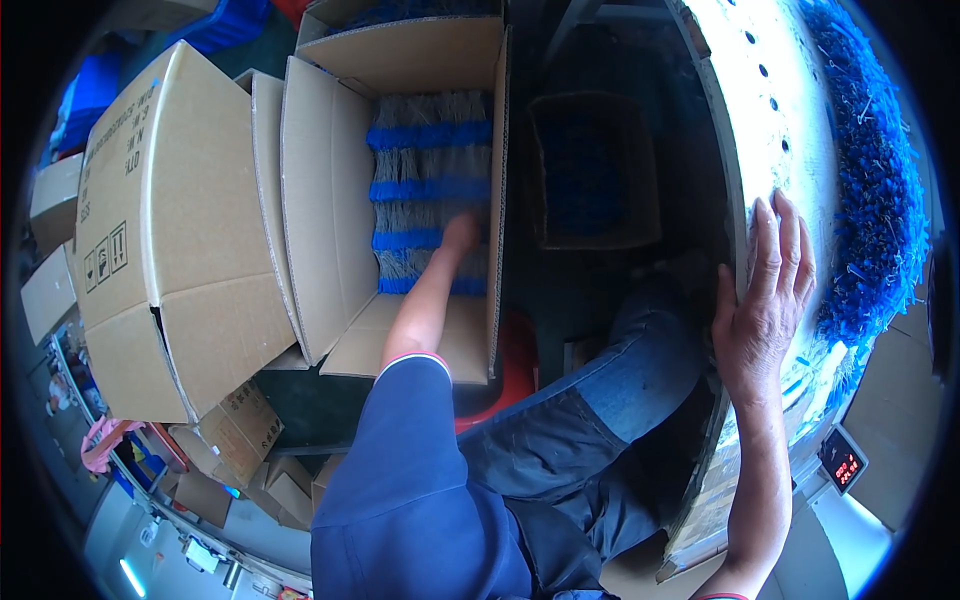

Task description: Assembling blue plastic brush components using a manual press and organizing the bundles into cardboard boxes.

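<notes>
My left hand (462,233) reaches down into an open cardboard box (330,210), and its fingers are blurred and partly hidden. Stacked inside are rows of thin grey strands with blue ends (410,188); my hand is over them near the box's right wall. I cannot make out whether it grips any. On the right, my right hand (765,310) rests on the edge of a white worktable (745,90), palm down with the fingers stretched out, holding nothing. Beyond it on the tabletop lies a long heap of blue pieces with thin strands (875,190).
A tall closed-looking carton (210,220) stands left of the open box. Under the table is another open box (645,190) with blue pieces in it. A red stool-like object (518,365) shows beside my leg. A small display with red digits (842,460) sits at the lower right.
</notes>
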The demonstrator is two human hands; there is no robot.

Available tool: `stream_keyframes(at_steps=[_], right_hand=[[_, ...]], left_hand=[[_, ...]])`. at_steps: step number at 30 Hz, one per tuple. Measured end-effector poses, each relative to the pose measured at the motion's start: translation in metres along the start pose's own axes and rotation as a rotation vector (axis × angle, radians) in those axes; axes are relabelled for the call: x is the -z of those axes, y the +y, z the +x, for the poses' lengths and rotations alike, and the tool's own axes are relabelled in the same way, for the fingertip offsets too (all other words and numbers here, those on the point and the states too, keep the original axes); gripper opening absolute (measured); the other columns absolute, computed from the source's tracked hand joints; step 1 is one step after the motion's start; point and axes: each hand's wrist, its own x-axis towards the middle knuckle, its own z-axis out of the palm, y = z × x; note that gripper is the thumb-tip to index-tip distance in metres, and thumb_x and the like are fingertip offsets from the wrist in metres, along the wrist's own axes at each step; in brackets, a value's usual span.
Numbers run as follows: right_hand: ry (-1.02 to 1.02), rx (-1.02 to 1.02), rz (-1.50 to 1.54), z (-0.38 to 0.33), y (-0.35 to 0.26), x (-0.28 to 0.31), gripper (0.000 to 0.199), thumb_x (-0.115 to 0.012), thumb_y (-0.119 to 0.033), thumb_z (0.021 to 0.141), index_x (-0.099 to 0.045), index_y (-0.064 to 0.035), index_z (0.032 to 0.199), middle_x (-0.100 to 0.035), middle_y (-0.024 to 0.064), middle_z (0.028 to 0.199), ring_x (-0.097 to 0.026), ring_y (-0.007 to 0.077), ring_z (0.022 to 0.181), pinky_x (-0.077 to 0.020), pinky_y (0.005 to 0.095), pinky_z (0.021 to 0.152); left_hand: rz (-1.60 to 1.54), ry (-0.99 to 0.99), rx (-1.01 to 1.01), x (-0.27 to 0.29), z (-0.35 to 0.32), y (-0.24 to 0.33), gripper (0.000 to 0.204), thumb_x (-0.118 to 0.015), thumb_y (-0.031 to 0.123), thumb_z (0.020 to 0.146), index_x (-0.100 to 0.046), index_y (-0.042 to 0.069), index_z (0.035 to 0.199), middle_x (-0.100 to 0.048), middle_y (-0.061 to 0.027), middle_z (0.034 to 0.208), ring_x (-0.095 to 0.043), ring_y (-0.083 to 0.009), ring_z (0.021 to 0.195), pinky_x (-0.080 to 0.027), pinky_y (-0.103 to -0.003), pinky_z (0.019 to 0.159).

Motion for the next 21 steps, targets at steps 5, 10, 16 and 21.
stream_keyframes(at_steps=[5, 10, 16, 21], right_hand=[[-0.008, -0.002, 0.029, 0.0, -0.006, 0.002, 0.085, -0.073, 0.01, 0.077, -0.041, -0.0134, 0.152, -0.04, 0.0161, 0.157, -0.036, 0.0382, 0.146, -0.0315, 0.0506, 0.118], [-0.044, -0.038, 0.042, 0.0, -0.007, 0.007, 0.08, -0.072, 0.006, 0.077, -0.044, -0.011, 0.149, -0.041, 0.0162, 0.156, -0.035, 0.0379, 0.146, -0.0294, 0.0508, 0.119], [0.158, -0.03, 0.173, -0.002, 0.004, 0.013, 0.067, -0.063, 0.005, 0.077, -0.049, -0.0059, 0.142, -0.047, 0.0222, 0.146, -0.042, 0.0413, 0.138, -0.0335, 0.0519, 0.115], [0.348, -0.059, 0.233, -0.01, 0.014, -0.026, 0.048, -0.067, -0.004, 0.072, -0.058, 0.0005, 0.119, -0.055, 0.0249, 0.126, -0.05, 0.0441, 0.125, -0.0382, 0.053, 0.11]], left_hand=[[0.131, -0.241, 0.052, 0.023, 0.025, 0.001, 0.028, -0.051, 0.015, 0.096, -0.074, 0.007, 0.109, -0.071, -0.0224, 0.116, -0.069, -0.0384, 0.108, -0.056, -0.048, 0.093], [0.135, -0.335, 0.059, 0.026, 0.004, 0.026, 0.029, -0.051, 0.017, 0.096, -0.075, 0.006, 0.105, -0.071, -0.023, 0.115, -0.069, -0.0379, 0.108, -0.056, -0.049, 0.092], [0.145, -0.141, 0.11, 0.056, -0.058, 0.017, 0.031, -0.054, 0.025, 0.095, -0.075, 0.005, 0.106, -0.071, -0.0246, 0.108, -0.068, -0.0429, 0.104, -0.054, -0.051, 0.087], [-0.242, 0.012, 0.087, 0.098, -0.106, 0.044, 0.03, -0.06, 0.018, 0.095, -0.072, 0.003, 0.118, -0.074, -0.0197, 0.113, -0.071, -0.032, 0.105, -0.054, -0.039, 0.09]])
